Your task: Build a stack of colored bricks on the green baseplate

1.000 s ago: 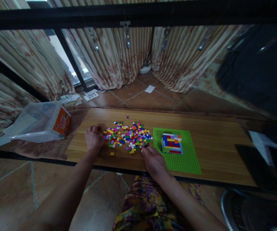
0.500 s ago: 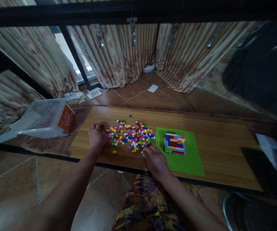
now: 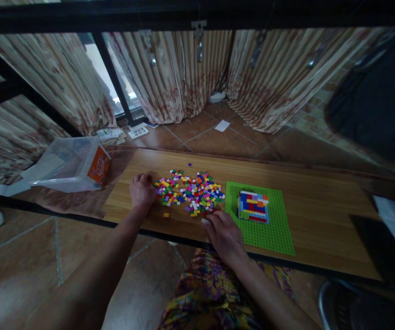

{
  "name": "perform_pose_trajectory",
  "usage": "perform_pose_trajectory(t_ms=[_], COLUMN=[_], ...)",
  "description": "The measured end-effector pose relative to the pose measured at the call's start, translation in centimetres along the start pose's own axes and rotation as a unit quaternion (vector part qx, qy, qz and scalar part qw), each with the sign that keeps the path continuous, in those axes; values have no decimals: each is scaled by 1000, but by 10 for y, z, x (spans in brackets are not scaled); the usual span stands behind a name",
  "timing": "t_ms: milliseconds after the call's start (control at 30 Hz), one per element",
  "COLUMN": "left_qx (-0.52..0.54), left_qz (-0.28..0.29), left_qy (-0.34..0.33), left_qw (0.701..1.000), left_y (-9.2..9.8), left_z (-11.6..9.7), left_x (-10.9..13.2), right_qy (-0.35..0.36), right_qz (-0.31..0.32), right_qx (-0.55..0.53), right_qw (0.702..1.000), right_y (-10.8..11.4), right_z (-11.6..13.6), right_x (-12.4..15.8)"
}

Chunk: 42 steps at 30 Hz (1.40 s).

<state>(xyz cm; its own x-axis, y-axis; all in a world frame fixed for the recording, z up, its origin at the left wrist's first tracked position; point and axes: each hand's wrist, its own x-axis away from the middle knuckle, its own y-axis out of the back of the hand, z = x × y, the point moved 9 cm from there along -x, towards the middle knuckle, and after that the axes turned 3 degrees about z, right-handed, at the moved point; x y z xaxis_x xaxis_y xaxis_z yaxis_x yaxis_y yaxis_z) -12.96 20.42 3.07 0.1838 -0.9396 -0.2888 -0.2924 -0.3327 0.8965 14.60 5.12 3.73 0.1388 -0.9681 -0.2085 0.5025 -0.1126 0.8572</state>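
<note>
1. Worktop (image 3: 321, 206): is running beneath both hands' fingers, bearing all the bricks.
2. Green baseplate (image 3: 276, 233): is lying just right of the right fingers.
3. Loose bricks (image 3: 199, 192): are spreading between the left and right fingers. Judgement: the step in hand is looking like picking out single bricks; the next move is calling for a steady pinch, keeping clear of neighbouring pieces.
4. Right hand (image 3: 225, 233): thumb and forefinger are pinching, nearly together, at the pile's near edge.
5. Brick build (image 3: 252, 206): is sitting on the baseplate, rightward of the right fingers, apart from them.
6. Left hand (image 3: 142, 191): fingers are curling beside the pile's left edge; opening and contents not showing, cannot tell.
7. White piece (image 3: 205, 221): is showing at the right thumb tip, apparently a gripped brick.
</note>
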Motion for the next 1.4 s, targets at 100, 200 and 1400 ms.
perform_pose_trajectory(t_ms=[100,200,1400], left_qx=[1,-1,-3], left_qz=[0,2,0], left_qy=[2,-2,-4], left_qw=[1000,1000,1000], left_y=[0,1,0], left_z=[0,0,0], left_x=[0,0,0], right_qy=[-9,-30,-123], right_qz=[-1,20,59], right_qx=[-8,-30,-455], right_qw=[1000,999,880], right_y=[-1,-3,7], right_z=[1,0,-7], right_x=[0,-3,-12])
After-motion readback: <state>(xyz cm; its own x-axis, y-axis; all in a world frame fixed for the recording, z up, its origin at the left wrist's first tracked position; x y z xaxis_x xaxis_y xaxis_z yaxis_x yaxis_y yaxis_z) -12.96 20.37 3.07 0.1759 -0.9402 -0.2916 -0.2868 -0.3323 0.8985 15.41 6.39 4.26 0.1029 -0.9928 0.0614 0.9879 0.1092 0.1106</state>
